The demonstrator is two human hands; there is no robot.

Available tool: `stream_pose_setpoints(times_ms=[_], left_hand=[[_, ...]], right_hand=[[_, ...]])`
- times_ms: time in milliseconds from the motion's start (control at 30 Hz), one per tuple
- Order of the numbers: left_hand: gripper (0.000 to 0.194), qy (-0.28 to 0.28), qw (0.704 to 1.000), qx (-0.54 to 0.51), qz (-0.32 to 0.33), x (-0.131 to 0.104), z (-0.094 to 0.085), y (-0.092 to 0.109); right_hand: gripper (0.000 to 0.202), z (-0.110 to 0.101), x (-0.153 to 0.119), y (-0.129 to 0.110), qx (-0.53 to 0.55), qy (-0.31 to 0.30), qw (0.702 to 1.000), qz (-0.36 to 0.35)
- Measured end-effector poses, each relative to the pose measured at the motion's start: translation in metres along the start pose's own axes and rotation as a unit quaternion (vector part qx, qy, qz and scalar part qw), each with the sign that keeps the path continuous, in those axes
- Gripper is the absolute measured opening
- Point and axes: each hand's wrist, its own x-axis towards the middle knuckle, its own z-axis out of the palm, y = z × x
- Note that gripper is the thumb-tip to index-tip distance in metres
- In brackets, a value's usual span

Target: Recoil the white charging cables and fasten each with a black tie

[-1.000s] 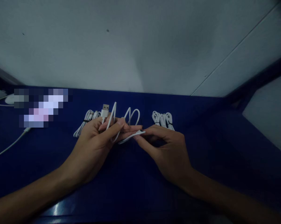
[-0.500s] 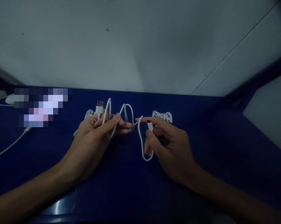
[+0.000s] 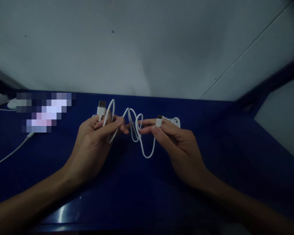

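Between my hands a white USB cable (image 3: 147, 157) hangs in loose loops above the blue table. My left hand (image 3: 93, 143) is closed on its left part; the wide USB plug (image 3: 101, 109) stands up above the knuckles, and one loop passes over the thumb. My right hand (image 3: 178, 143) pinches the small end plug (image 3: 159, 121) between thumb and fingers. Its outstretched fingertips reach into the loops in the middle. Behind my right hand lies a coiled white cable (image 3: 176, 122), partly covered by the fingers. Another white piece behind my left hand is almost wholly hidden.
The blue table (image 3: 127, 195) meets a pale wall (image 3: 88, 49) at its back edge. On the left lies a pixelated bright object (image 3: 49, 112) with a white cord (image 3: 13, 153) running from it. A white rounded item (image 3: 12, 103) sits at the far left.
My right hand has moved slightly up, its fingers now stretched further left into the loops. The loop that hung by the right hand has shifted left and gathered with the middle loops.
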Motion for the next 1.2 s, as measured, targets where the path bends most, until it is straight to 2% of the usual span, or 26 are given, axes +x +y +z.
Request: stream_pose_setpoints(times_ms=[100, 267, 433, 567, 700, 833, 967, 1100, 1200], left_hand=[[0.030, 0.002, 1.000, -0.022, -0.004, 0.000, 0.001, 0.000], [0.030, 0.043, 0.998, -0.031, -0.018, 0.001, 0.004, 0.000], [0.030, 0.079, 0.997, -0.019, -0.008, 0.002, 0.007, 0.000], [0.033, 0.100, 0.994, -0.035, 0.013, 0.003, 0.010, 0.002], [0.037, 0.117, 0.991, -0.061, 0.010, 0.004, 0.010, 0.002], [0.039, 0.090, 0.993, -0.076, 0.008, 0.005, 0.008, 0.002], [0.037, 0.076, 0.995, -0.072, 0.004, 0.005, 0.008, 0.002], [0.037, 0.046, 0.996, -0.074, -0.009, 0.003, 0.007, 0.001], [0.039, 0.024, 0.996, -0.083, 0.001, 0.001, 0.006, 0.002]], right_hand=[[0.025, -0.002, 0.002, 0.000, 0.041, -0.004, 0.999, 0.020], [0.024, -0.006, 0.004, 0.007, 0.129, -0.010, 0.990, 0.048], [0.028, -0.009, 0.008, 0.011, 0.284, -0.051, 0.952, 0.104], [0.029, -0.014, 0.010, 0.010, 0.342, -0.025, 0.928, 0.145], [0.026, -0.018, 0.013, 0.009, 0.318, 0.006, 0.931, 0.179], [0.030, -0.017, 0.013, 0.010, 0.257, 0.010, 0.946, 0.199], [0.026, -0.015, 0.011, 0.012, 0.238, 0.017, 0.957, 0.165], [0.029, -0.012, 0.008, 0.010, 0.158, 0.046, 0.979, 0.123], [0.034, -0.008, 0.006, 0.008, 0.106, 0.079, 0.984, 0.116]])
